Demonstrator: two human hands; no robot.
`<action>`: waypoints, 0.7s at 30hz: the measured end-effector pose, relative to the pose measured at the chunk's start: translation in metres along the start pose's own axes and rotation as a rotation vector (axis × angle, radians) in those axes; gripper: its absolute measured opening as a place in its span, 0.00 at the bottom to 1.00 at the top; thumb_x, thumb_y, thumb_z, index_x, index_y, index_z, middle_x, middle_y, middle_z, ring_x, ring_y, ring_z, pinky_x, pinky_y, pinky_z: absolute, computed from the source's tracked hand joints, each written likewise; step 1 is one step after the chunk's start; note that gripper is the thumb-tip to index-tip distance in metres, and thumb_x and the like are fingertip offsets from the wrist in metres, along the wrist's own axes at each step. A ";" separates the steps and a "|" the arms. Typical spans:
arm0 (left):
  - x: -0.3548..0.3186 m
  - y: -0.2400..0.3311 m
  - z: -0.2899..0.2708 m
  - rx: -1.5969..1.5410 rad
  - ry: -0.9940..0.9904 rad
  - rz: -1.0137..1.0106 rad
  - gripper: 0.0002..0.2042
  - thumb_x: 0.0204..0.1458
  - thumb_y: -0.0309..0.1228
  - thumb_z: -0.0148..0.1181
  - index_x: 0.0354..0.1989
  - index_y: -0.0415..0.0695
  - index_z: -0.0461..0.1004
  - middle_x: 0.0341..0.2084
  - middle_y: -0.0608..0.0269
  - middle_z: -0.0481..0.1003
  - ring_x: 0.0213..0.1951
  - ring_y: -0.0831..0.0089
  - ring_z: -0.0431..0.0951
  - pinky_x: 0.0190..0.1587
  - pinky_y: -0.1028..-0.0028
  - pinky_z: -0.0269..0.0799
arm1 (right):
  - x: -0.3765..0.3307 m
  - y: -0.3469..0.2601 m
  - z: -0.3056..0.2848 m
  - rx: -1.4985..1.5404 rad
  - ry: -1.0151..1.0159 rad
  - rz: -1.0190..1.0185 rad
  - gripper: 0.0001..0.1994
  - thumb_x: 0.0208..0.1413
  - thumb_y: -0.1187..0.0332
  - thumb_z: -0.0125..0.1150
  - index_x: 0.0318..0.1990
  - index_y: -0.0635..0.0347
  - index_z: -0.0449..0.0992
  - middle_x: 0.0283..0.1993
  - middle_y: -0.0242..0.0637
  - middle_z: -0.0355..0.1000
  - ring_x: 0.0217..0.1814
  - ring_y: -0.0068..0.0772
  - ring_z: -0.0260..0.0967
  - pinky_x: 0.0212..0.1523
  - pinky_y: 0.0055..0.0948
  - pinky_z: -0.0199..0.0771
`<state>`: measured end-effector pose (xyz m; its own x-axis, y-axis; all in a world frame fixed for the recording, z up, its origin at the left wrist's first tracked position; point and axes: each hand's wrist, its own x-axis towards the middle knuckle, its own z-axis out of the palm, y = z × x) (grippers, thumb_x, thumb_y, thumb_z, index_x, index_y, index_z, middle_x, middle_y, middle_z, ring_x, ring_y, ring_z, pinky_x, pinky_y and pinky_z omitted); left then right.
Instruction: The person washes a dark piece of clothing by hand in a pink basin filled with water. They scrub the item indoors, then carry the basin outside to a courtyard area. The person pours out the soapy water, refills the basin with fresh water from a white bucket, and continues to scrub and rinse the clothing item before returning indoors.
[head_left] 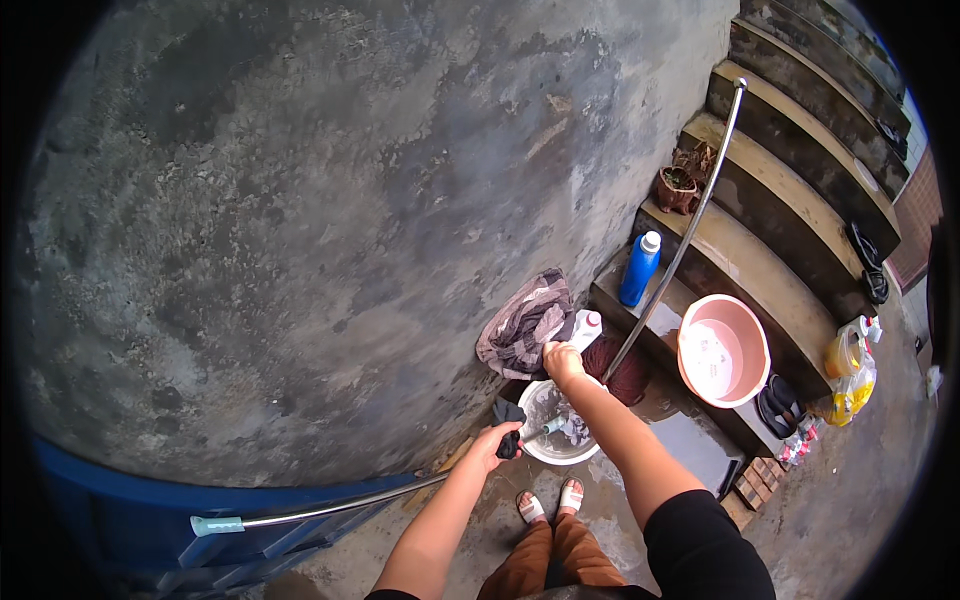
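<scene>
My left hand (490, 447) is closed around a metal pole (345, 507), and a black cloth (509, 442) shows at its fingers. The pole slants across the view, with a pale teal end piece (217, 525) at the lower left. A similar teal piece (552, 425) shows over the white bucket (562, 459), which holds water and greyish cloth. My right hand (564, 362) is curled shut above the bucket's far rim; its grip is hidden. Beside it are a checked cloth (525, 325) and a white bottle (586, 326).
A mop with a dark red head (626, 376) leans along the concrete steps (770, 270). On the steps are a blue bottle (639, 272), a pink basin (764, 350), a plant pot (677, 190) and dark sandals (779, 405). A rough grey wall (300, 250) rises at left.
</scene>
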<state>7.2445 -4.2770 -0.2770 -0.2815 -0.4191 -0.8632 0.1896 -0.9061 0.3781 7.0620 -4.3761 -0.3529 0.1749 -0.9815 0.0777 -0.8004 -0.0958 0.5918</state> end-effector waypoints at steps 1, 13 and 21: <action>0.000 -0.001 -0.004 -0.009 0.003 -0.005 0.09 0.41 0.31 0.59 0.28 0.42 0.67 0.18 0.62 0.69 0.20 0.74 0.71 0.20 0.74 0.71 | 0.001 -0.007 0.005 0.057 -0.010 -0.008 0.13 0.45 0.65 0.42 0.29 0.68 0.65 0.17 0.46 0.64 0.11 0.36 0.61 0.03 0.35 0.54; -0.018 -0.002 0.026 -0.356 -0.349 0.030 0.06 0.42 0.29 0.54 0.25 0.41 0.65 0.18 0.65 0.67 0.21 0.74 0.68 0.21 0.76 0.65 | -0.064 0.073 -0.066 1.845 -0.701 0.564 0.40 0.40 0.49 0.60 0.54 0.64 0.47 0.34 0.44 0.69 0.33 0.35 0.69 0.28 0.32 0.70; -0.061 -0.007 0.106 -0.258 -0.452 -0.005 0.11 0.43 0.37 0.49 0.32 0.43 0.65 0.20 0.64 0.67 0.17 0.75 0.66 0.14 0.81 0.59 | -0.089 0.094 -0.116 2.800 -0.425 0.273 0.26 0.49 0.65 0.54 0.56 0.58 0.56 0.43 0.35 0.66 0.35 0.21 0.61 0.36 0.22 0.66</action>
<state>7.1602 -4.2516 -0.1914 -0.6504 -0.4492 -0.6126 0.3970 -0.8885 0.2300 7.0380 -4.2784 -0.2111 0.2409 -0.9340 -0.2639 0.5266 0.3542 -0.7728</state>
